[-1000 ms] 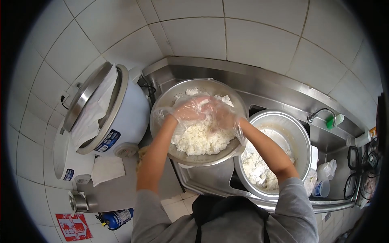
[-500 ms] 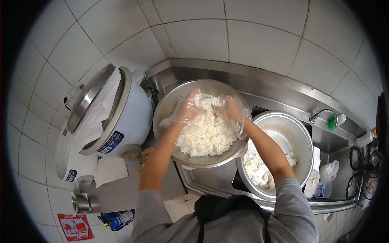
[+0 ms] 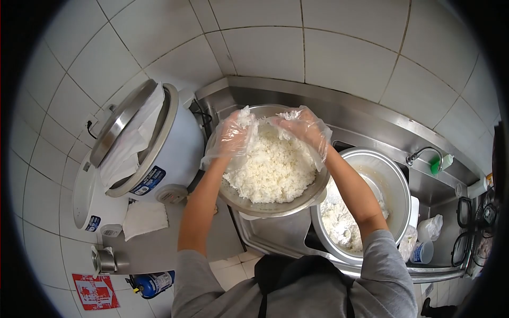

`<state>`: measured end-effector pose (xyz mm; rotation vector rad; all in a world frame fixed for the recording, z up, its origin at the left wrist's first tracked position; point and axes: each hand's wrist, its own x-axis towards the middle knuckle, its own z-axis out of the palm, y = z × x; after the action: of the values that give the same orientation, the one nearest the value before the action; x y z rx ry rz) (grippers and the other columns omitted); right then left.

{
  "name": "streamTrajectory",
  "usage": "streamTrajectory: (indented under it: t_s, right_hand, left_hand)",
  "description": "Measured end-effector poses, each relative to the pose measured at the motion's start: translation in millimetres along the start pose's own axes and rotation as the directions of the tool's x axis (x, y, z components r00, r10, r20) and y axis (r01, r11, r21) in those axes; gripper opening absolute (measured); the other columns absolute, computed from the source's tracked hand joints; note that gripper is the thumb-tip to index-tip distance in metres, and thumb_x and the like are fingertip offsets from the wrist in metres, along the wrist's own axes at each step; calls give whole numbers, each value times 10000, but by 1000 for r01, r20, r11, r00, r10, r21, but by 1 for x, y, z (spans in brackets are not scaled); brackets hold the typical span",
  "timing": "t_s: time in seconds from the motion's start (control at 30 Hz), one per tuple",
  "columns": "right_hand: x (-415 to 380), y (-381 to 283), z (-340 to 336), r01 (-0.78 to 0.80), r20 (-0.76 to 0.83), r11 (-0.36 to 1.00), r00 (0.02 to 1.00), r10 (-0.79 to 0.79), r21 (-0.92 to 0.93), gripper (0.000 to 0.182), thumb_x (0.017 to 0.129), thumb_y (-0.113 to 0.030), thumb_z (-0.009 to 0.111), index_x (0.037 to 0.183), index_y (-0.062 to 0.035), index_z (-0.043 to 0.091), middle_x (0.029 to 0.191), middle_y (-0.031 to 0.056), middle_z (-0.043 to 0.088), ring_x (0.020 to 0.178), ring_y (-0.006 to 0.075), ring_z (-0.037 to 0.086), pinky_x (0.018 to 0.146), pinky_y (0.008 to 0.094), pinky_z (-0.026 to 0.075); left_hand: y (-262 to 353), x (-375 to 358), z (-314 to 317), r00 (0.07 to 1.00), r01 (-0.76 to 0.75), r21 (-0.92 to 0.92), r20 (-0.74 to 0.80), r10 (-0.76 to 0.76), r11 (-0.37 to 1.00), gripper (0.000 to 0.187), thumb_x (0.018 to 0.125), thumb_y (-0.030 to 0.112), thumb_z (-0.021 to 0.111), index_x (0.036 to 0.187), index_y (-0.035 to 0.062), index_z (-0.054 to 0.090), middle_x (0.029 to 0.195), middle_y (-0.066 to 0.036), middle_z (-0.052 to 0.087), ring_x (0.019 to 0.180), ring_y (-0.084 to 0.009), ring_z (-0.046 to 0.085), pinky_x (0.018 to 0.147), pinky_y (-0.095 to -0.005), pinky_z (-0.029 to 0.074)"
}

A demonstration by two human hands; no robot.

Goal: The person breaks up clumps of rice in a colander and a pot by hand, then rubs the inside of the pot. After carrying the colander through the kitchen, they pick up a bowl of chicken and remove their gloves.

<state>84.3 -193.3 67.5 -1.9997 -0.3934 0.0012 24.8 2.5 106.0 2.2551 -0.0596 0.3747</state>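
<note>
A wide metal bowl (image 3: 249, 211) holds a mound of cooked white rice (image 3: 273, 172). Both my hands wear loose clear plastic gloves and are raised over the bowl's far half. My left hand (image 3: 236, 133) curls around a clump of rice, some of it showing above the fingers near the far-left rim. On the far-right side, my right hand (image 3: 306, 131) is also closed on rice, with grains visible at its fingertips. The wrinkled plastic partly hides the fingers of both hands.
A large metal pot (image 3: 402, 212) with rice inside stands right of the bowl. On the left is a big rice cooker (image 3: 185, 143), its lid (image 3: 124, 124) raised with a cloth (image 3: 135, 140). A faucet (image 3: 424, 152) and sink lie farther right; a tiled wall rises behind.
Both hands have lifted from the rice and moved apart toward the bowl's far rim, carrying clumps of rice. The left has shifted left and upward. A dark shoe now shows at lower right.
</note>
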Motion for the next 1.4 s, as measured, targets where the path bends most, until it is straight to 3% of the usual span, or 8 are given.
streamTrajectory:
  t_s: [0.23,0.3,0.53,0.6,0.73,0.83,1.1,1.4]
  right_hand:
    - [-10,-20,4,-68,114,994,991,77,-80,433,621,-260,655,989,-39,604,843,111,625,744,194,599,676,293,465]
    - [-1,-4,12,185,504,962,862,-61,-200,522,594,-185,682,1085,-78,543,794,76,613,747,196,570,678,311,461]
    - [14,79,52,361,346,915,847,-403,182,525,519,-100,670,1035,-99,575,806,94,617,784,205,586,701,315,461]
    - [5,54,36,67,249,969,969,-6,-238,504,537,-135,673,1029,-73,581,811,99,620,786,219,590,700,310,460]
    - [-19,5,-4,-70,315,937,931,184,-341,561,556,-177,679,1089,-57,554,906,133,610,829,266,592,739,325,465]
    - [-35,38,0,399,651,870,749,-128,-288,555,625,-225,680,1149,-105,542,1082,226,532,973,330,545,847,327,428]
    - [-75,58,30,180,225,915,969,-102,-360,546,568,-144,712,1092,-154,558,1186,193,452,946,331,549,820,354,455]
    - [-27,37,2,-56,13,994,998,57,-89,389,598,-192,735,965,-118,633,882,111,632,844,248,605,746,314,471]
  left_hand:
    - [-28,6,5,902,398,122,-233,-364,909,504,802,473,502,1031,31,582,958,-219,599,943,-338,559,817,-396,412]
    - [-28,6,3,903,414,123,-179,-390,902,478,814,436,494,1072,37,547,955,-240,585,949,-370,547,824,-423,401]
    - [-58,-12,8,1000,-13,66,18,12,998,504,748,109,507,1222,84,338,1084,-205,485,1033,-373,479,876,-408,371]
    - [-74,-12,6,997,-79,6,27,79,997,536,745,79,505,1239,95,297,1109,-195,457,1061,-366,456,881,-409,368]
    - [-54,-21,-14,881,-163,244,471,30,956,721,699,256,653,1300,136,273,1246,-206,385,1165,-345,376,954,-399,340]
    - [-57,-23,-9,773,-336,429,634,-14,838,887,612,386,722,1330,151,256,1336,-202,293,1248,-363,262,1010,-426,277]
    - [-63,15,25,679,-382,427,731,-64,819,967,532,419,766,1326,111,309,1306,-203,376,1206,-324,371,990,-374,324]
    - [-112,7,49,912,51,243,383,-144,969,606,575,331,727,1084,61,541,900,-132,620,874,-282,579,784,-392,446]
